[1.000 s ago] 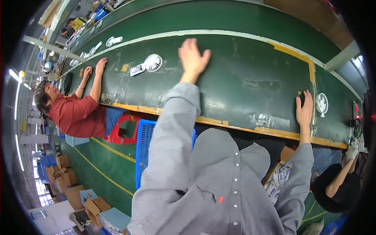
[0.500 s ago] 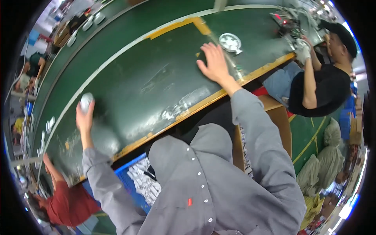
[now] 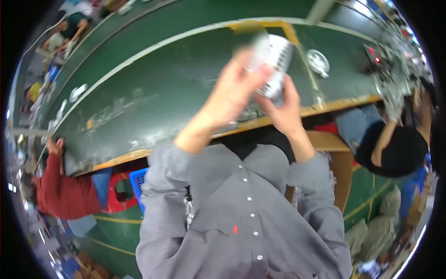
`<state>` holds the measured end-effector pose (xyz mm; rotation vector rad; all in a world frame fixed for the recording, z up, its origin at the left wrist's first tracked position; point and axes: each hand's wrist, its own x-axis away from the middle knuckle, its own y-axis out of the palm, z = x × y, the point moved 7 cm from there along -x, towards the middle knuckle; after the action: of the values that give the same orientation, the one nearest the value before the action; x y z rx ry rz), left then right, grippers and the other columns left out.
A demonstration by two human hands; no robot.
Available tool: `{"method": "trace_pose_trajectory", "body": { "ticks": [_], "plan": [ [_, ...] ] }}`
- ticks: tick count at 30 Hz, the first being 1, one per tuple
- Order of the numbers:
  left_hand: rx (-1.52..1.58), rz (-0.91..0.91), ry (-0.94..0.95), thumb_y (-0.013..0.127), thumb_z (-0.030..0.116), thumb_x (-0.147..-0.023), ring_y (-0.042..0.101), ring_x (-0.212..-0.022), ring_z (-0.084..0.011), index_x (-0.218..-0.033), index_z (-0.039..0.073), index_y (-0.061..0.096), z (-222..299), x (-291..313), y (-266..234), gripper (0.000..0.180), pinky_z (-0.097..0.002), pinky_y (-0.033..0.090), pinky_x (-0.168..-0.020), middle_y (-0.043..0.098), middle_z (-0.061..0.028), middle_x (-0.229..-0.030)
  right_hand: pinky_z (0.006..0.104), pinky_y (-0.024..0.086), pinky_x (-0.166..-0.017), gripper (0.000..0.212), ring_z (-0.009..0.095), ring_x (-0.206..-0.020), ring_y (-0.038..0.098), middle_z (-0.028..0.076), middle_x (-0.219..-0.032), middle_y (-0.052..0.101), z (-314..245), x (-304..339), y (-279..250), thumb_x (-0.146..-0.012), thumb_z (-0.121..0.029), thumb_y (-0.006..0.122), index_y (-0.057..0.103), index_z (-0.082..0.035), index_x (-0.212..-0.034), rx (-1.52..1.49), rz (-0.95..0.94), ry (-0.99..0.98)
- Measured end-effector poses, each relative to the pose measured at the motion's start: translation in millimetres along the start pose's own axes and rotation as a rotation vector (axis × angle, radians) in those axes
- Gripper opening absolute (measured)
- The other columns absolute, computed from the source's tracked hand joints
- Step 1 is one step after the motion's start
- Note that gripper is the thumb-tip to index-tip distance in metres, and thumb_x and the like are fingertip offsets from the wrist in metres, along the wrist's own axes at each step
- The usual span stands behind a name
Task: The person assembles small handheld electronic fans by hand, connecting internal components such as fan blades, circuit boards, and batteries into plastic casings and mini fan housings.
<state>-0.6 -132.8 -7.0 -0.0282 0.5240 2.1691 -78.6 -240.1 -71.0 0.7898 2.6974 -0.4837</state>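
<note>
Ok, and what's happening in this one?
A person's left hand and right hand together hold a blurred white object with dark marks above the long green tabletop. A small white round-headed fan lies farther right on it, out of their grasp. A co-worker in a dark red top is at the left.

We see a green counter [image 3: 162, 95] edged in worn yellow, a red stool [image 3: 113, 200] on a green floor [image 3: 121, 231] (yellow lines [image 3: 118, 219] cross it), and sacks [image 3: 378, 237] to the right.
</note>
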Motion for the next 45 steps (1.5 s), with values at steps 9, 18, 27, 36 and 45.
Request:
{"method": "trace_pose_trajectory", "body": {
  "ticks": [9, 18, 27, 36, 45],
  "plan": [
    [0.602, 0.463, -0.203, 0.027, 0.066, -0.097, 0.056, -0.116, -0.0199, -0.136, 0.014, 0.045, -61.9, 74.7, -38.1, 0.068, -0.0404, 0.045, -0.098, 0.059, -0.0061, -0.128, 0.0362, 0.041, -0.072, 0.042, 0.015, -0.054, 0.043, 0.002, -0.058, 0.042, 30.0, 60.8, -9.4, -0.083, -0.037, 0.056, 0.055, -0.003, -0.107, -1.127, -0.046, 0.346],
    [-0.358, 0.631, 0.159, 0.06, 0.018, -0.089, 0.028, -0.142, -0.0284, -0.15, 0.002, 0.019, -48.6, 108.7, -50.4, 0.076, -0.04, 0.02, -0.116, 0.03, -0.017, -0.153, 0.0414, 0.046, -0.077, 0.066, 0.026, -0.075, 0.059, 0.015, -0.089, 0.062, -16.7, 65.3, 22.2, -0.077, -0.049, 0.061, 0.05, -0.001, -0.122, -1.208, -0.367, 0.324],
    [-0.863, -0.207, 0.422, 0.064, -0.002, -0.076, 0.058, -0.11, -0.0324, -0.113, 0.006, 0.063, 6.0, 99.1, 10.7, 0.038, -0.0424, 0.05, -0.09, 0.059, -0.0109, -0.12, 0.0355, 0.044, -0.088, 0.084, 0.028, -0.101, 0.057, 0.023, -0.11, 0.058, -20.2, 86.8, 15.5, -0.085, -0.062, 0.05, 0.047, 0.012, -0.124, -1.048, -0.534, 0.474],
    [-1.038, -0.187, 0.831, 0.069, 0.011, -0.068, 0.065, -0.09, -0.0249, -0.096, 0.004, 0.064, 15.5, 115.6, 47.2, 0.029, -0.0358, 0.054, -0.073, 0.063, -0.0107, -0.099, 0.0274, 0.05, -0.064, 0.036, 0.018, -0.068, 0.062, 0.013, -0.08, 0.065, -9.4, 105.3, 6.9, -0.085, -0.019, 0.059, 0.06, 0.01, -0.106, -0.893, -0.654, 0.469],
    [-1.129, -0.033, 0.689, 0.07, 0.005, -0.065, 0.065, -0.069, -0.0164, -0.074, 0.008, 0.064, 4.6, 119.9, 48.8, 0.011, -0.0288, 0.053, -0.054, 0.065, -0.0009, -0.08, 0.0187, 0.034, -0.05, 0.016, 0.005, -0.056, 0.046, 0.001, -0.066, 0.055, -11.2, 104.2, 6.3, -0.083, -0.015, 0.06, 0.054, -0.002, -0.077, -0.808, -0.558, 0.59]
  ]
}}
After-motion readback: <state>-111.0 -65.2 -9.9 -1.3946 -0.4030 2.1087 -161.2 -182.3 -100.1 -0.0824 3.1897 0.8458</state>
